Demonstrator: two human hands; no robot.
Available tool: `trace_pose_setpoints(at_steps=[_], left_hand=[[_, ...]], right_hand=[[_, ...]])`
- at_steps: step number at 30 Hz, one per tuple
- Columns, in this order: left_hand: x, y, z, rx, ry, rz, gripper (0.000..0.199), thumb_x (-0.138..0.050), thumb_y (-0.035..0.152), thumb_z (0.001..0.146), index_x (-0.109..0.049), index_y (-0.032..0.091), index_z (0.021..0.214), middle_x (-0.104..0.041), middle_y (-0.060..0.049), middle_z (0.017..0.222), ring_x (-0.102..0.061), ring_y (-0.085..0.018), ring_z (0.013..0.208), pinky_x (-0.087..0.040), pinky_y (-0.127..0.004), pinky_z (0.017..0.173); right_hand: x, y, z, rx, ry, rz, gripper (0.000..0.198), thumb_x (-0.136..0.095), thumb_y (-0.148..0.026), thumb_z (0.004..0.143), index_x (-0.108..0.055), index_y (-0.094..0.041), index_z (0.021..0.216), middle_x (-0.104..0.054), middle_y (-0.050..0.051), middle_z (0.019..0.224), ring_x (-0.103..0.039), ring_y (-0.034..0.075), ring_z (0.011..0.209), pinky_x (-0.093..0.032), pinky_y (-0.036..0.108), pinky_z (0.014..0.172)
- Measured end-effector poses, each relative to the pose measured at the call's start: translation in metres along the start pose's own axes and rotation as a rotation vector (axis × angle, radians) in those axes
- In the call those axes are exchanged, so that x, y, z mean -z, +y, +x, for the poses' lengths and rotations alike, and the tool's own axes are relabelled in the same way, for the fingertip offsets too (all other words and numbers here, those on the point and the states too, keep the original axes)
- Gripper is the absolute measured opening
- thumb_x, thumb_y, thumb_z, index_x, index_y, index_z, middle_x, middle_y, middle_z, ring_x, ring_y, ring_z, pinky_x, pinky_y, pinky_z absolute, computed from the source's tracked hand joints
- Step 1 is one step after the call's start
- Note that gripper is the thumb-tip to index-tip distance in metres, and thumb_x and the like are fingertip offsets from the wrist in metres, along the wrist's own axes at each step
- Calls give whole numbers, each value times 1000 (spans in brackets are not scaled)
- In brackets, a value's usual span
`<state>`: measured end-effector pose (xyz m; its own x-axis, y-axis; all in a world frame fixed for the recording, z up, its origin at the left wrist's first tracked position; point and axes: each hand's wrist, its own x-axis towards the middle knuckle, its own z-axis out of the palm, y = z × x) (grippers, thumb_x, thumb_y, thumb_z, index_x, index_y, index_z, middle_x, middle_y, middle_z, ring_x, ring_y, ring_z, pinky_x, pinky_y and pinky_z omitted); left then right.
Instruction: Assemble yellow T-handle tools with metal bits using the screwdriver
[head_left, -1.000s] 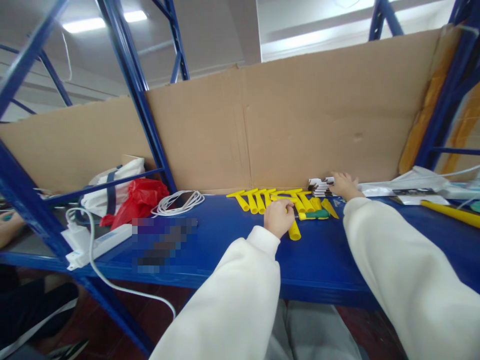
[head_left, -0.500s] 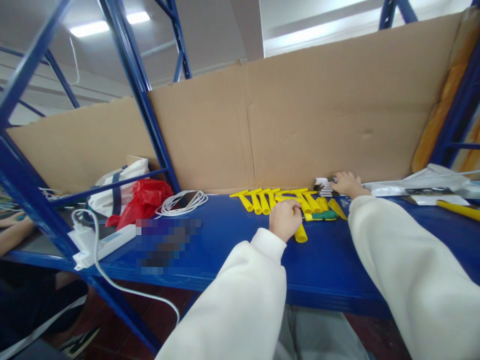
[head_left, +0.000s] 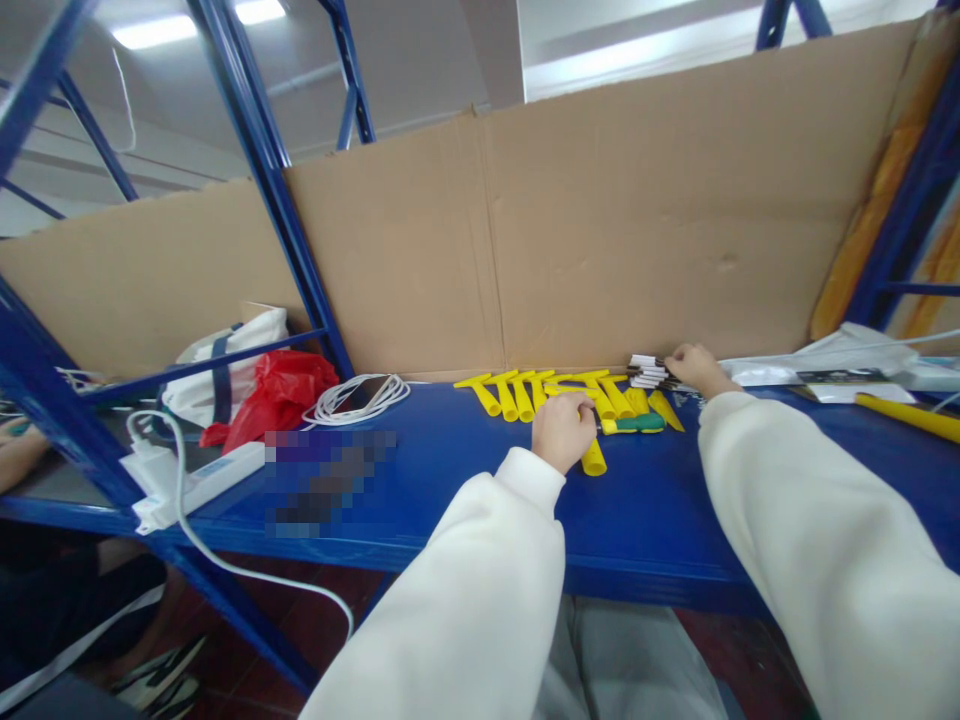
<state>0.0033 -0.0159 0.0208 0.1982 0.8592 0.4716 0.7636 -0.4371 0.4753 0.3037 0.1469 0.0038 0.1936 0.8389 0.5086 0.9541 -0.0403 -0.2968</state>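
My left hand (head_left: 564,430) is closed around a yellow T-shaped plastic piece (head_left: 594,459); its tube end sticks out below the fingers on the right. Beyond it lies a row of similar yellow T-shaped pieces (head_left: 523,405). A screwdriver (head_left: 637,424) with a green and yellow handle rests just right of my left hand. My right hand (head_left: 699,368) reaches to the back of the table, fingers drawn together at the dark thin ends of a small pile of white-ended pieces (head_left: 645,371). What sits between those fingertips is too small to make out.
A cardboard panel (head_left: 600,230) stands along the back of the blue table (head_left: 450,480). To the left are a coiled white cable (head_left: 352,402), a red plastic bag (head_left: 281,390) and a power strip (head_left: 217,485). At right lie plastic packaging (head_left: 847,355) and a yellow rod (head_left: 911,418). Another person's arm (head_left: 21,458) shows far left.
My right hand's fingers, spread over the far side of the small pile before, are now drawn together at its dark ends. My left hand stays at the yellow piece. The view has shifted slightly.
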Motion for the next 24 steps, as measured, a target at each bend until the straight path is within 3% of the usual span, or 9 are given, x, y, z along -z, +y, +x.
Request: trace_pose_setpoints(at_steps=[4,12,24], left_hand=[[-2,-1,0,2,2,-10,33,-52,10,93,-81,22,102,-79,-3,113,-71,-19,113,-51,-32,107],[-1,-1,0,16,-8,-6,33,-52,10,93,-81,22,103,-79,-3,115,-70,-19,115,-51,-31,108],[0,0,-1,13,3,-17,33,-52,10,92,-81,22,100,-80,-3,112,-71,-19,112,-52,-32,106]], right_hand=[[3,-4,-2,-71,-55,17,27,-56,-24,82,-79,-13,89,-77,16,84,-73,28,88,-53,30,75],[11,-14,-12,-69,-111,37,25,-59,-22,81,-82,-15,85,-79,12,83,-75,28,91,-55,28,76],[7,-15,-7,-53,47,73,24,-58,-22,77,-80,-16,84,-78,14,83,-74,31,90,-57,35,80]])
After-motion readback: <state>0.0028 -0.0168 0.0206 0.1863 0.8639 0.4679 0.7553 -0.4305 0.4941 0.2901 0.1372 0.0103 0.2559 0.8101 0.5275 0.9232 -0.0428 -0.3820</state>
